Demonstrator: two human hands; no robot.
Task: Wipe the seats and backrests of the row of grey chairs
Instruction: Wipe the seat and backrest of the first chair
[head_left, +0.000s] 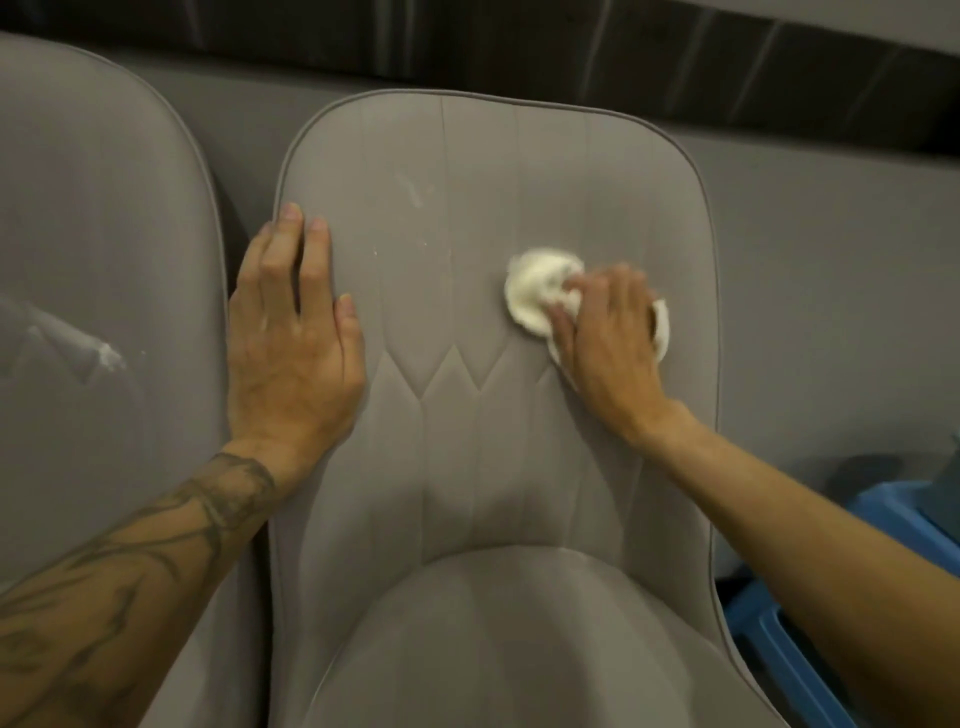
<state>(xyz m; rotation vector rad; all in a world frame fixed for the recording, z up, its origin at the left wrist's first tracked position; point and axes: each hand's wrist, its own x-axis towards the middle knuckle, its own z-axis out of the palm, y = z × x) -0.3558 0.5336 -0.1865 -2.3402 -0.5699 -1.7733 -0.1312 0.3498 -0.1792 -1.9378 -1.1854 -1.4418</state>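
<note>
A grey upholstered chair fills the middle of the view; its backrest (467, 208) has stitched seams and a pale smear near the top, and its seat (498, 649) lies below. My right hand (608, 338) presses a crumpled white cloth (535, 291) against the right half of the backrest, fingers curled over it. My left hand (291, 332) lies flat on the backrest's left edge, fingers straight. A second grey chair (104, 234) stands to the left, with white marks on its backrest.
A grey wall (831, 260) with a dark band at the top runs behind the chairs. Blue plastic objects (883, 519) sit low on the right, beside the middle chair. Only a narrow gap separates the two chairs.
</note>
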